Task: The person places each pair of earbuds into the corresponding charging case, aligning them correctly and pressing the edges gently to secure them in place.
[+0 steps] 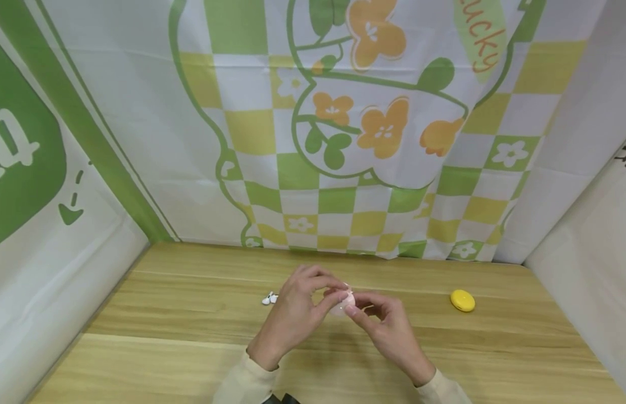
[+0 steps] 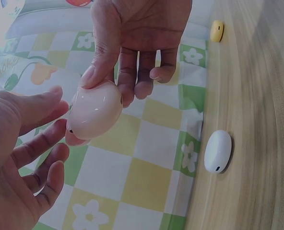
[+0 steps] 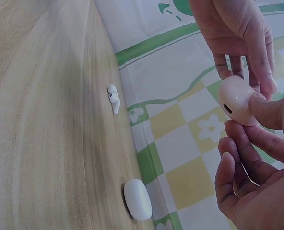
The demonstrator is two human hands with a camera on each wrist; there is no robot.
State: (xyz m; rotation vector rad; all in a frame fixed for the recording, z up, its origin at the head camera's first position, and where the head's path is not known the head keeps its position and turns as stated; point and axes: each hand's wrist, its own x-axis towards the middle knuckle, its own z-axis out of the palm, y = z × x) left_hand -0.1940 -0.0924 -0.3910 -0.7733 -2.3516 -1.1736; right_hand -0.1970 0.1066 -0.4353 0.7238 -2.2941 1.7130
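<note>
A glossy pink earbud case (image 1: 339,307) is held off the table between both hands. My right hand (image 1: 392,331) grips it between thumb and fingers, as the left wrist view shows; a dark port slot is visible on the pink shell (image 3: 235,98) in the right wrist view. Beside its other end is my left hand (image 1: 295,314), thumb and fingertips at the case's edge, fingers loosely bent. Whether those fingertips press on it is hard to tell. White earbuds (image 1: 269,298) lie on the table left of the left hand.
A white earbud case (image 2: 218,151) stands on the wooden table (image 1: 156,314); the hands hide it in the head view. To the right sits a yellow case (image 1: 462,300). Behind the table hangs a checkered, flowered cloth (image 1: 302,174), with white cloth walls at both sides.
</note>
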